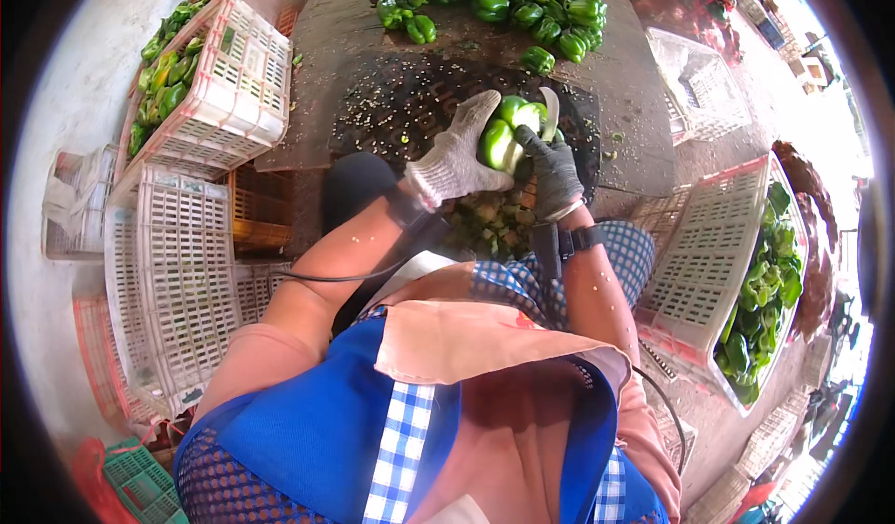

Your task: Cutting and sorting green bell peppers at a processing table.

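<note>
My left hand (pixel 459 156), in a pale knitted glove, is closed round the left side of a green bell pepper (pixel 498 140). My right hand (pixel 554 174), in a dark grey glove, grips a knife against the pepper's right side. The curved blade (pixel 552 104) sticks up beyond my fingers, and the handle is hidden in my grip. Both hands are above the near edge of a dark, seed-strewn mat (pixel 392 104). Under my hands, between my knees, lie green pepper scraps (pixel 494 228). How deep the blade sits in the pepper cannot be seen.
Several whole green peppers (pixel 492 6) are heaped at the table's (pixel 326 39) far side. A white crate (pixel 244 67) of peppers stands left, above stacked crates (pixel 186 272). Another filled crate (pixel 713 254) tilts at my right. A white crate (pixel 701 86) stands far right. Cables (pixel 350 277) hang by my arms.
</note>
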A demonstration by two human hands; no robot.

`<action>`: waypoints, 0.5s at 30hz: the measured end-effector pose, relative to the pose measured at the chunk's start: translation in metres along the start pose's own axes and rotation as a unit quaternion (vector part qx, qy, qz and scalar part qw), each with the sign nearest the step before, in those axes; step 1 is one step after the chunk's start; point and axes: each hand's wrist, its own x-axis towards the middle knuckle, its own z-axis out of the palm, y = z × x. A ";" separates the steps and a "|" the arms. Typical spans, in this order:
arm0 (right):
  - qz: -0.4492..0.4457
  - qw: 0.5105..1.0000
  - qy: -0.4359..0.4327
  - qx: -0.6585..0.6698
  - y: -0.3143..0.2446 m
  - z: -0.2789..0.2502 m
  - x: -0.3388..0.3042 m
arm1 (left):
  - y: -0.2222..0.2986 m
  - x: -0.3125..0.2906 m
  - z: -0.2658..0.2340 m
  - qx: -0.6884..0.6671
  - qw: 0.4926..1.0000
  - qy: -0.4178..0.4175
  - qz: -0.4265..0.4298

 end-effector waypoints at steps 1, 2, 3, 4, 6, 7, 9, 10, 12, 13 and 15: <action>-0.038 0.995 0.019 -0.086 0.007 -0.006 0.005 | 0.000 -0.002 0.003 0.002 1.000 0.000 0.000; -0.077 0.981 0.038 -0.172 0.013 -0.012 0.008 | 0.001 -0.005 0.007 -0.011 1.000 0.004 -0.022; -0.063 0.975 0.050 -0.205 0.013 -0.011 0.004 | -0.001 -0.010 0.009 -0.024 0.998 0.011 -0.049; -0.061 0.976 0.046 -0.205 0.015 -0.014 0.003 | -0.007 -0.014 0.010 -0.022 0.998 0.014 -0.052; -0.139 0.934 0.047 -0.325 0.019 -0.021 0.003 | -0.032 -0.015 0.013 -0.520 0.830 -0.019 -0.200; -0.172 0.842 0.074 -0.506 0.013 -0.021 -0.004 | -0.048 -0.014 0.018 -0.491 0.850 0.041 -0.189; -0.130 0.828 0.059 -0.542 0.017 -0.033 -0.014 | -0.064 -0.019 0.023 -0.515 0.813 0.046 -0.266; -0.086 0.812 0.043 -0.575 0.023 -0.039 -0.018 | -0.066 -0.023 0.021 -0.536 0.771 0.050 -0.340; -0.086 0.815 0.038 -0.572 0.040 -0.042 -0.021 | -0.075 -0.022 0.023 -0.578 0.752 0.025 -0.316; -0.095 0.804 0.004 -0.587 0.044 -0.039 -0.027 | -0.073 -0.019 0.024 -0.569 0.768 0.036 -0.292; -0.084 0.784 -0.028 -0.614 0.048 -0.032 -0.030 | -0.069 -0.017 0.024 -0.448 0.845 0.072 -0.284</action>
